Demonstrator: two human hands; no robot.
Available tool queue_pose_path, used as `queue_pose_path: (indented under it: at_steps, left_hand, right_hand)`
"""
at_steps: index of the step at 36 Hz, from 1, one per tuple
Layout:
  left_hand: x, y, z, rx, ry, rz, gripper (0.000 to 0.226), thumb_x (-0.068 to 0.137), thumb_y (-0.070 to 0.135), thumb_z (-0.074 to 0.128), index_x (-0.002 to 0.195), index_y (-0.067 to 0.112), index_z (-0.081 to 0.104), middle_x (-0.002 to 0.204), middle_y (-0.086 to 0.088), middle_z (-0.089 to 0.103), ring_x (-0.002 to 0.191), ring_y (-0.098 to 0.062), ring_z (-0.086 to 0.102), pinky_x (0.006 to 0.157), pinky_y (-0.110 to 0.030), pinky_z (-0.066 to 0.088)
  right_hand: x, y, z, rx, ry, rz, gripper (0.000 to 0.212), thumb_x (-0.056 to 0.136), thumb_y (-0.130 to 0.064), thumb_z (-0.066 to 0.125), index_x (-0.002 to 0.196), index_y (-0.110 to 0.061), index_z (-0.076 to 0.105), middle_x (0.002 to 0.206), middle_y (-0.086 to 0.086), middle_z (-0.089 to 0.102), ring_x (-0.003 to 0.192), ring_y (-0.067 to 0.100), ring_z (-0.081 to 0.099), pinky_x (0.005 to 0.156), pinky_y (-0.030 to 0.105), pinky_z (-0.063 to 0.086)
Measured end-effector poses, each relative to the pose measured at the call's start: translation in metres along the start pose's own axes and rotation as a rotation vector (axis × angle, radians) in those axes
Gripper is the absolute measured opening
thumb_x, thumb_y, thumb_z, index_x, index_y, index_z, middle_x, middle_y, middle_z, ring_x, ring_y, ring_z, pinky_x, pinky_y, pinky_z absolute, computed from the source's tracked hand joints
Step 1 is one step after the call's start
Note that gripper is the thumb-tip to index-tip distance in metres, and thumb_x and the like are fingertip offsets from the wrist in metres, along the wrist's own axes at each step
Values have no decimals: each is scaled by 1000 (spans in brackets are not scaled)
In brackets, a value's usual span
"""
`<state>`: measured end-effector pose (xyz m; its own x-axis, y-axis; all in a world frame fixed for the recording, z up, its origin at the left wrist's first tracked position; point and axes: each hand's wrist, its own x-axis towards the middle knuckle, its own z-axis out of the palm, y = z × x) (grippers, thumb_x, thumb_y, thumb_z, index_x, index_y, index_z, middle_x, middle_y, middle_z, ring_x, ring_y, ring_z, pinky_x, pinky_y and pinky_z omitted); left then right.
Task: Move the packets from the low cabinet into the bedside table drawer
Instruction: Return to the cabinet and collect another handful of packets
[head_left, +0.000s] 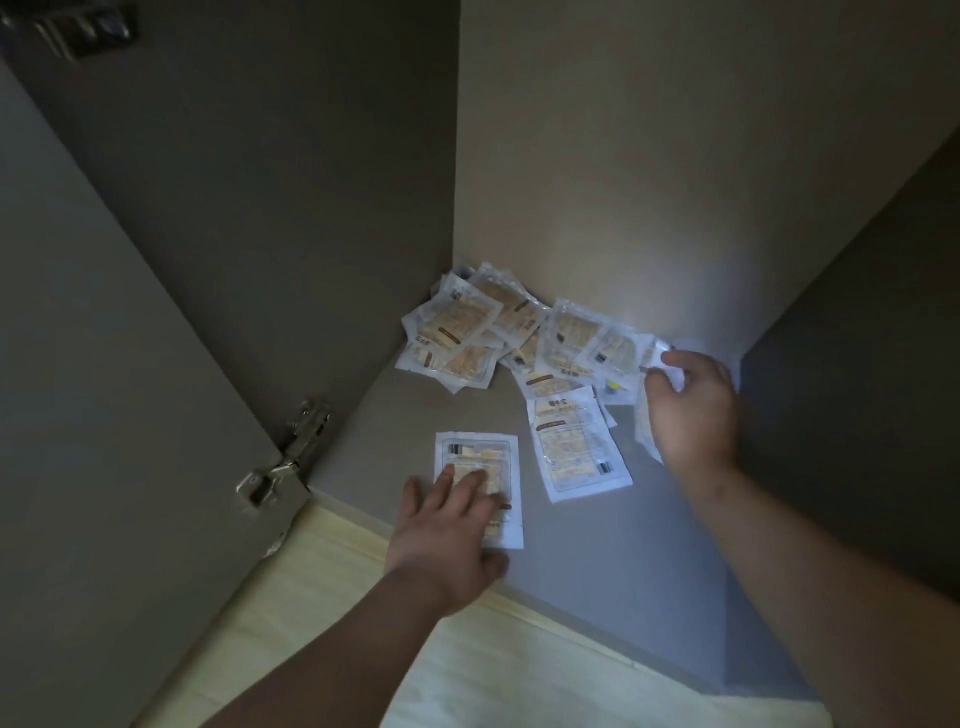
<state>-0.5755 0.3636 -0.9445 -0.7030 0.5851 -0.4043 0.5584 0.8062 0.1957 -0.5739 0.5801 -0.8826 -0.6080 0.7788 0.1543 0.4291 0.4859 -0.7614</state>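
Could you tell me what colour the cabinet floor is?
The cabinet floor is grey; head view.

White-edged flat plastic packets (462, 332) with tan contents lie heaped and overlapping in the back corner of the grey low cabinet (597, 545). Nearer its front edge, one single packet (480, 449) and a second packet (576, 447) lie flat, side by side.

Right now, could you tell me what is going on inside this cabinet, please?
A person is reaching into the low cabinet with both hands. The left hand rests flat on a single packet near the front of the cabinet floor. The right hand grips the rear packets by the back wall. A pile fills the back corner and a loose packet lies between the hands. No drawer is in view.
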Motion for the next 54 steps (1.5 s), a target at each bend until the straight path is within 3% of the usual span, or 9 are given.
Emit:
queue_pose_path:
  at_steps: [7,12,15,18,21,25,33,46,54]
  left_hand:
    - [1,-6,-3,9,33,14,62,93,51,39,147,33,15,158,9,2,147,-20,-3,114,-48,-9]
    - [6,-6,-3,-40,60,37,73,91,57,39,148,38,-2,157,10,8,147,-23,1,116,-45,-7]
    - [8,-6,-6,0,26,80,71,90,59,38,146,47,-5,158,5,3,146,-27,-4,116,-45,-8]
    - [9,-5,-6,20,-9,75,66,90,60,39,147,44,9,159,3,-2,146,-28,-9,116,-44,-10]
    - [10,-1,-8,4,-44,44,64,89,61,41,146,41,19,158,3,-3,145,-29,-9,117,-44,-8]
    - [9,2,-8,-7,-64,16,63,89,60,41,145,40,19,158,3,-4,145,-29,-10,117,-45,-6]
    - [10,0,3,-40,-11,-48,59,92,57,34,146,41,15,158,4,-9,145,-28,-16,117,-45,-9]
    - [6,15,12,-103,72,-176,58,92,62,23,145,37,22,158,2,-1,145,-28,-12,115,-46,-5]
    - [1,19,13,-233,65,-284,74,91,64,23,150,27,-2,157,-6,-18,145,-23,-14,116,-42,-4]
  right_hand:
    - [-18,21,11,484,-229,405,12,85,3,58,91,-4,66,78,6,61,84,24,56,76,28,46]
    - [-19,32,30,190,-455,286,35,89,4,54,124,0,54,101,15,61,82,22,54,55,15,41]
    - [-1,38,35,-118,-433,49,45,90,0,52,134,-6,48,129,14,52,106,29,55,77,25,47]
    - [18,42,39,-502,-464,-111,60,92,-15,49,148,-17,26,156,8,17,142,29,18,115,42,22]
    - [36,45,41,-671,-557,-67,65,95,-23,46,150,-18,11,158,8,6,145,30,5,115,46,14]
    - [32,52,41,-717,-602,5,50,97,-31,40,140,-12,24,141,20,37,132,36,32,109,48,28]
    - [-14,55,35,-908,-544,-139,57,100,-38,23,150,-15,7,154,4,26,142,20,18,116,46,3]
    - [-89,57,11,-597,-379,-172,59,90,-48,32,142,-21,34,141,0,47,133,19,38,107,33,20]
    - [-65,61,20,-482,-563,207,105,75,-63,61,150,-24,-1,159,8,-3,146,25,-7,115,41,3]
